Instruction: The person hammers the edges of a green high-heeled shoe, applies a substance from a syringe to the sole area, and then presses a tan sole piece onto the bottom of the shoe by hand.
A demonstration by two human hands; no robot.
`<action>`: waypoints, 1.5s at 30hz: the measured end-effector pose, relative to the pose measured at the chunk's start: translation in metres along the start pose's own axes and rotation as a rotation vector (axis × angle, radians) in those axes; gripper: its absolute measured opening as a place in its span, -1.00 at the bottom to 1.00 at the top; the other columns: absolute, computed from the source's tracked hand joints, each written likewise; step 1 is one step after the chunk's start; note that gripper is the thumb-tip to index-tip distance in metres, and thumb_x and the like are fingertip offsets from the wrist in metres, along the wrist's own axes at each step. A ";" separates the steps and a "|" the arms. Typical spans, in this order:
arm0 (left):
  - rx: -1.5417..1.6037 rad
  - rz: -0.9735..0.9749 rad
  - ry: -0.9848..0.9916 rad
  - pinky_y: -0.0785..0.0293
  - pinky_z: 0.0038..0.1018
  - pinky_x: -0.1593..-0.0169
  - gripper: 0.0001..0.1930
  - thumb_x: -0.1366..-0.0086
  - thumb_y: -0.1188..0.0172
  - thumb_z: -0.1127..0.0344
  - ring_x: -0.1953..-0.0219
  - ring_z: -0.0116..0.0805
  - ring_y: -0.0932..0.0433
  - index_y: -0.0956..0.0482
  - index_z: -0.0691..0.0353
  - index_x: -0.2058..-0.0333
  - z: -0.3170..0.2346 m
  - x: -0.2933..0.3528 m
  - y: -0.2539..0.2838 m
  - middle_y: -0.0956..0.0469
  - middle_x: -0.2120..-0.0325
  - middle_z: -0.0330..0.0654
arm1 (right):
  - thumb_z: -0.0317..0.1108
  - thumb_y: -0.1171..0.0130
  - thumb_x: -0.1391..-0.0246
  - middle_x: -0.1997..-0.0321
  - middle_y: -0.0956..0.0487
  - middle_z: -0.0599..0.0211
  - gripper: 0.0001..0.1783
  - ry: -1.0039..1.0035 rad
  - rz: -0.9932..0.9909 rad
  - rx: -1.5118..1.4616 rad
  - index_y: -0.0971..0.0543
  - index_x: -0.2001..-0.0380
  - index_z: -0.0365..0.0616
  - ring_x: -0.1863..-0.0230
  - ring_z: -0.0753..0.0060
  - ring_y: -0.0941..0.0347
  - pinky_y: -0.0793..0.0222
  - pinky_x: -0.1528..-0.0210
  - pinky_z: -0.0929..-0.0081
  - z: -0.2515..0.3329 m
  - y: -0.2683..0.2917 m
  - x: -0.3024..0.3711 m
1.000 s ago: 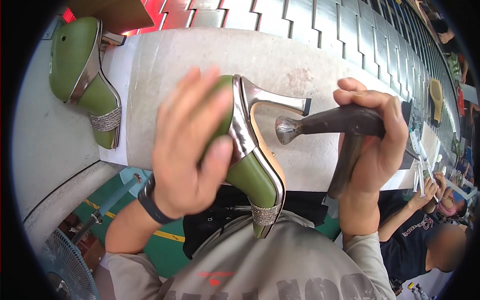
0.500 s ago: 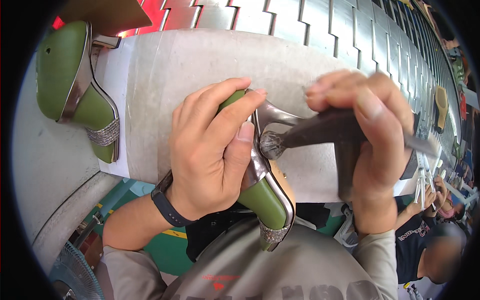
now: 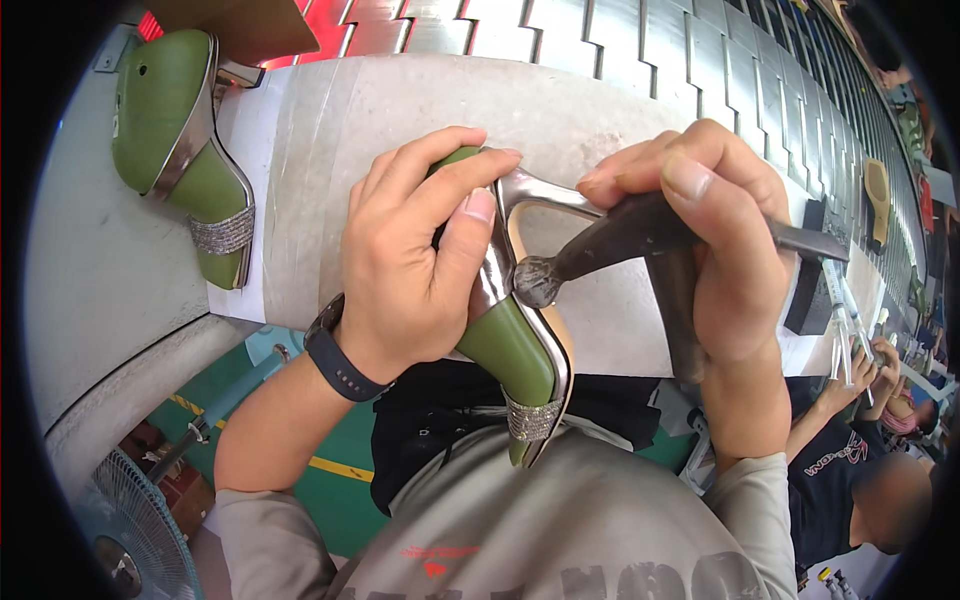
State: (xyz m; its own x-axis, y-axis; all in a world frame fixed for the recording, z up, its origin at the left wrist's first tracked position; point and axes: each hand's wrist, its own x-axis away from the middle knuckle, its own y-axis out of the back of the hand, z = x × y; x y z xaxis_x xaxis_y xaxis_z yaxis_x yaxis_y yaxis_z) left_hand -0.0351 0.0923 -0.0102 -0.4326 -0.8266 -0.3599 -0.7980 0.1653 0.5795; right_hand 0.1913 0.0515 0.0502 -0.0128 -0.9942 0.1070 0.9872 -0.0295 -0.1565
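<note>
My left hand (image 3: 395, 255) is closed around a high-heeled sandal (image 3: 515, 350) on a green shoe last, fingers over its back part. The sandal has metallic straps, a glittering band near the toe and a slim metallic heel pointing right. In my right hand (image 3: 735, 240) is a dark shoemaker's hammer (image 3: 625, 230), gripped about its head, the handle hanging down beside the palm. Its rounded face rests against the sole edge, where the wide metallic strap meets the sole. A second such sandal on a green last (image 3: 155, 110) lies at the far left.
A pale worktop (image 3: 400, 95) lies beneath my hands. Beyond it runs a conveyor of metal slats (image 3: 560, 40). Brown board (image 3: 240, 25) stands at the far left. A fan (image 3: 145, 510) is at lower left; another person (image 3: 830, 475) works at the right.
The hammer's face has shifted along the sole edge toward the toe. My right hand has come slightly left and up. The whole view has shifted a little; my left hand keeps its grip.
</note>
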 end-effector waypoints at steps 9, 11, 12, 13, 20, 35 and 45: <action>0.030 -0.014 -0.016 -0.42 -0.19 -0.15 -0.71 -0.42 -0.12 0.33 -0.02 -0.01 -0.59 -0.75 0.22 0.01 -0.003 -0.001 -0.004 -0.66 -0.02 0.00 | -0.28 0.03 -0.36 0.12 -0.71 -0.10 -0.65 0.057 -0.254 0.068 -0.61 0.26 -0.38 -0.03 0.05 -0.66 -0.47 -0.24 0.24 -0.018 0.000 0.028; 0.033 -0.017 -0.039 -0.42 -0.19 -0.16 -0.71 -0.42 -0.12 0.33 -0.02 -0.02 -0.58 -0.75 0.22 0.01 0.000 -0.003 -0.006 -0.66 -0.02 -0.01 | -0.33 -0.07 -0.35 0.16 -0.74 -0.04 -0.70 0.121 -0.232 0.038 -0.64 0.27 -0.40 0.12 0.29 -0.66 -0.51 -0.08 0.40 -0.014 0.001 0.015; 0.032 -0.016 -0.044 -0.42 -0.19 -0.16 -0.71 -0.42 -0.12 0.33 -0.02 -0.02 -0.58 -0.75 0.22 0.01 0.001 -0.002 -0.006 -0.66 -0.02 -0.01 | -0.39 -0.13 -0.36 0.25 -0.75 0.09 -0.75 0.111 -0.218 -0.030 -0.67 0.28 -0.38 0.22 0.47 -0.65 -0.53 0.07 0.51 -0.015 0.002 0.012; 0.040 -0.021 -0.030 -0.42 -0.20 -0.16 -0.71 -0.42 -0.12 0.32 -0.03 -0.02 -0.58 -0.75 0.22 0.02 0.003 -0.001 -0.005 -0.66 -0.02 -0.01 | -0.39 -0.13 -0.36 0.25 -0.75 0.09 -0.75 0.115 -0.222 -0.031 -0.67 0.28 -0.38 0.22 0.47 -0.65 -0.53 0.07 0.51 -0.013 0.003 0.012; 0.028 -0.028 -0.023 -0.41 -0.21 -0.17 -0.71 -0.43 -0.12 0.31 -0.03 -0.02 -0.58 -0.76 0.21 0.03 -0.007 -0.002 -0.004 -0.66 -0.03 -0.02 | -0.26 0.02 -0.40 0.15 -0.73 -0.06 -0.61 0.497 -0.542 0.402 -0.63 0.14 -0.43 0.00 0.14 -0.68 -0.51 -0.23 0.20 -0.022 0.025 0.033; 0.302 -0.212 0.153 -0.53 -0.41 -0.06 -0.56 -0.16 -0.45 0.35 0.11 -0.37 -0.60 -0.62 0.36 -0.02 -0.009 0.007 0.023 -0.66 0.17 -0.14 | -0.34 -0.10 -0.38 0.26 -0.74 -0.02 -0.69 0.142 -0.429 -0.003 -0.66 0.26 -0.44 0.17 0.19 -0.70 -0.57 -0.08 0.31 -0.039 0.062 0.074; -0.289 -0.286 -0.189 -0.37 -0.01 -0.28 -0.19 -0.22 -0.53 -0.10 -0.27 0.23 -0.47 -0.44 0.33 -0.24 -0.029 0.170 -0.016 -0.40 -0.32 0.25 | -0.29 -0.13 -0.38 0.19 -0.75 0.00 -0.66 0.213 -0.500 0.191 -0.68 0.11 -0.42 0.12 0.23 -0.69 -0.57 -0.10 0.25 -0.053 0.065 0.115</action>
State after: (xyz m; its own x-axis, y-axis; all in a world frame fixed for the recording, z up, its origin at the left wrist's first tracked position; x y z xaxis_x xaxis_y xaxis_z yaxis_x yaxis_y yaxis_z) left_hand -0.0837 -0.0667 -0.0593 -0.3026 -0.6997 -0.6472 -0.7580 -0.2349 0.6084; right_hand 0.2453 -0.0705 0.0007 -0.4973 -0.8637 -0.0813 0.8639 -0.5016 0.0444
